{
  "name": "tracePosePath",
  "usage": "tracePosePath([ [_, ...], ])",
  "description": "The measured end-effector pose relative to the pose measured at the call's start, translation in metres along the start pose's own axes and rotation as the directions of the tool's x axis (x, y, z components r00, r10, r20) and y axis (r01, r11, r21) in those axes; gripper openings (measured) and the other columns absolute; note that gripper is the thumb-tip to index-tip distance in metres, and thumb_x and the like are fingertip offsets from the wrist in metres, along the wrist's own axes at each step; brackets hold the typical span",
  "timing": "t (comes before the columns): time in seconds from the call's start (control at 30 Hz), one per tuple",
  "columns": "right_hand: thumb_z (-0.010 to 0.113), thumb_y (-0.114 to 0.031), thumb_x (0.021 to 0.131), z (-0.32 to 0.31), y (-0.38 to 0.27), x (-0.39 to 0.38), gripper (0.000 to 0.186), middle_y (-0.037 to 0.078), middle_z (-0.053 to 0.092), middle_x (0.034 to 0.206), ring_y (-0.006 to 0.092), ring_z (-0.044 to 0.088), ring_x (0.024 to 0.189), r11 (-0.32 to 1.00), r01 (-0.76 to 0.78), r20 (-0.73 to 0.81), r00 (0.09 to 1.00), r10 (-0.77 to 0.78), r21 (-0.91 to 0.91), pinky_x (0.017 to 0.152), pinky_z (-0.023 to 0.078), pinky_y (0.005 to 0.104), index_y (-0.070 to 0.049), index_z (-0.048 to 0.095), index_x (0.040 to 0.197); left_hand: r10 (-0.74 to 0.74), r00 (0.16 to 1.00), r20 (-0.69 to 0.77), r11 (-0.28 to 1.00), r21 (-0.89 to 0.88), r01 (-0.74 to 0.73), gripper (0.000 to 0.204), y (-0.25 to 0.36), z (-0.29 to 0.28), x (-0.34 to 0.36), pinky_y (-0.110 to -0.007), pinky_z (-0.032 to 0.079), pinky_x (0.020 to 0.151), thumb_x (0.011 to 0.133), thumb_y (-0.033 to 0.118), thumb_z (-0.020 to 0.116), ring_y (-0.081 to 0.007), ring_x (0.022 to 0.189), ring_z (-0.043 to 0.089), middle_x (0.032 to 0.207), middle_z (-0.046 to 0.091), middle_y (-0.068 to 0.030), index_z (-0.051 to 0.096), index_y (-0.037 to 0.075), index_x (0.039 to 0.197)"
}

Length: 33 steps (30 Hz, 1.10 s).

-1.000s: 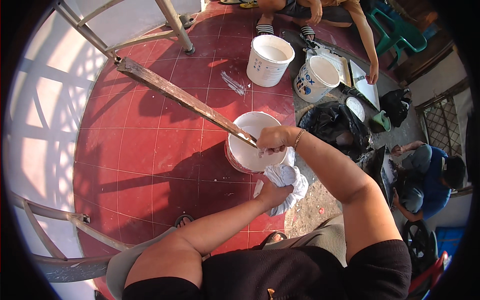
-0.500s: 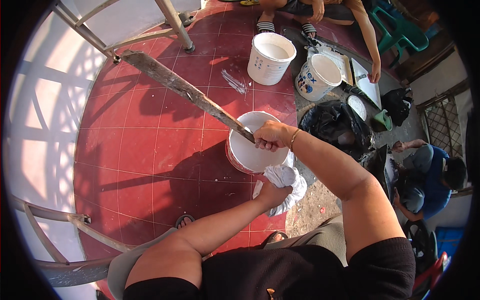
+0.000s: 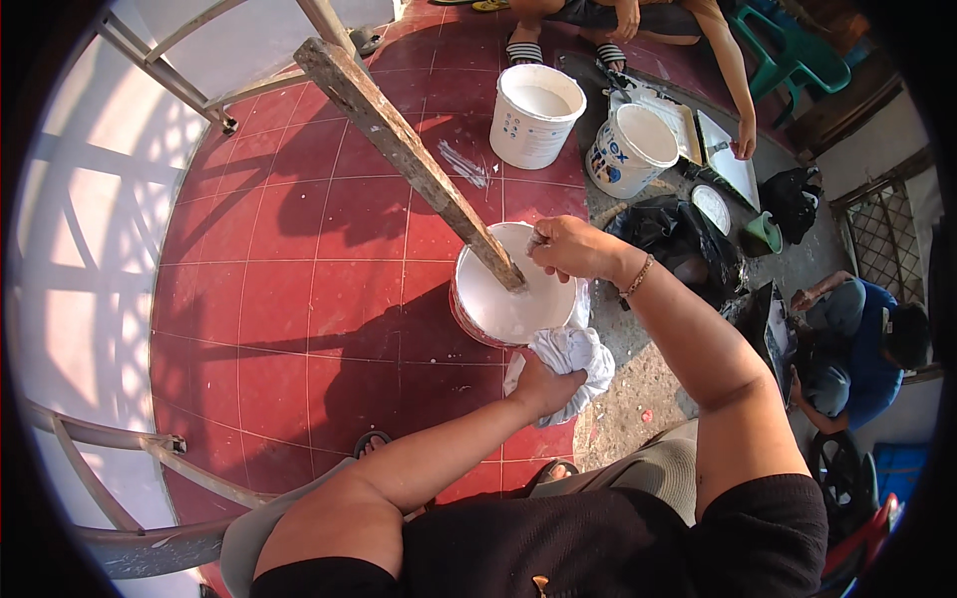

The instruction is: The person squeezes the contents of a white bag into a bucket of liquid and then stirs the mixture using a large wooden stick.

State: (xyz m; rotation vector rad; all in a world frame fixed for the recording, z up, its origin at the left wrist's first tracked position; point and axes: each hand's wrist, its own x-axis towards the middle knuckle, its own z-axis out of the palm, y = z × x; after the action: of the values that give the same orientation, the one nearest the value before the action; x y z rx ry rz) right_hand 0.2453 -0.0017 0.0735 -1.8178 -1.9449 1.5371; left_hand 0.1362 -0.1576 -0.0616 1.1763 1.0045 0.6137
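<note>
A white bucket (image 3: 462,321) of white liquid that looks like paint stands on the red tiles before me. A long, paint-stained wooden stick (image 3: 409,164) slants up to the far left, its lower end in the liquid. My right hand (image 3: 573,247) is over the bucket's right rim, just right of the stick and apart from it. Its fingers are curled and smeared whitish; whether something small is in them I cannot make out. At the near right rim my left hand (image 3: 546,387) is closed round a bunched white cloth (image 3: 580,361).
Two more white buckets, one plain (image 3: 525,145) and one printed (image 3: 606,171), stand farther off. Black plastic (image 3: 673,239) lies to the right, near a paint tray (image 3: 733,164). One person (image 3: 630,20) sits at the back; another (image 3: 862,339) crouches right. Metal frames (image 3: 164,75) stand left.
My right hand has come off the stick and moved up and right. The stick now stands steeper, its lower end down in the liquid. My left hand still grips the cloth.
</note>
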Motion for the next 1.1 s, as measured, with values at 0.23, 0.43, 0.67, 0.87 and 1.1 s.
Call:
tracePosePath([
  [0.23, 0.055, -0.034, 0.086, -0.01, 0.06, -0.106, 0.045, 0.008, 0.064, 0.101, 0.0152, 0.06, 0.088, 0.843, -0.041, -0.006, 0.999, 0.053, 0.536, 0.072, 0.047, 0.0269, -0.001, 0.057, 0.117, 0.183, 0.975, 0.128, 0.872, 0.438, -0.221, 0.039, 0.061, 0.001, -0.018, -0.045, 0.047, 0.084, 0.074, 0.03, 0.064, -0.0357, 0.097, 0.059, 0.105, 0.064, -0.0139, 0.06, 0.016, 0.111],
  [0.43, 0.05, -0.016, 0.08, 0.009, 0.106, -0.155, 0.062, 0.014, 0.048, 0.133, 0.0223, 0.049, 0.117, 0.587, 0.033, 0.058, 0.989, -0.136, 0.809, 0.089, 0.045, 0.0346, -0.001, 0.036, 0.138, 0.267, 0.961, 0.068, 0.829, 0.493, -0.266, 0.031, 0.072, 0.015, -0.009, -0.046, 0.049, 0.078, 0.073, 0.028, 0.067, -0.036, 0.087, 0.063, 0.088, 0.067, -0.0149, 0.064, 0.013, 0.099],
  [0.67, 0.059, 0.001, 0.073, 0.016, 0.141, -0.168, 0.087, 0.016, 0.04, 0.138, 0.0262, 0.053, 0.111, 0.661, 0.029, -0.008, 0.999, -0.035, 0.75, 0.078, 0.055, 0.0365, -0.007, 0.014, 0.146, 0.225, 0.967, 0.12, 0.856, 0.45, -0.255, 0.031, 0.079, 0.044, 0.017, -0.047, 0.049, 0.074, 0.07, 0.027, 0.069, -0.0371, 0.084, 0.063, 0.088, 0.066, -0.0169, 0.063, 0.01, 0.095],
  [0.87, 0.062, -0.003, 0.073, 0.02, 0.174, -0.16, 0.078, 0.017, 0.045, 0.128, 0.0284, 0.054, 0.109, 0.621, -0.064, -0.104, 0.968, 0.23, 0.781, 0.075, 0.058, 0.0411, 0.004, 0.022, 0.14, 0.234, 0.968, 0.092, 0.871, 0.422, -0.25, 0.029, 0.071, 0.069, 0.055, -0.046, 0.049, 0.073, 0.064, 0.022, 0.07, -0.0374, 0.081, 0.064, 0.081, 0.067, -0.017, 0.065, 0.008, 0.089],
  [1.1, 0.055, 0.001, 0.078, 0.011, 0.201, -0.116, 0.067, 0.019, 0.051, 0.12, 0.0247, 0.058, 0.101, 0.422, 0.286, -0.431, 0.85, 0.304, 0.861, 0.091, 0.051, 0.0402, 0.003, 0.023, 0.137, 0.202, 0.961, -0.188, 0.922, 0.368, -0.122, 0.027, 0.091, 0.094, 0.113, -0.044, 0.05, 0.072, 0.064, 0.015, 0.07, -0.0374, 0.08, 0.065, 0.079, 0.067, -0.019, 0.063, 0.003, 0.087],
])
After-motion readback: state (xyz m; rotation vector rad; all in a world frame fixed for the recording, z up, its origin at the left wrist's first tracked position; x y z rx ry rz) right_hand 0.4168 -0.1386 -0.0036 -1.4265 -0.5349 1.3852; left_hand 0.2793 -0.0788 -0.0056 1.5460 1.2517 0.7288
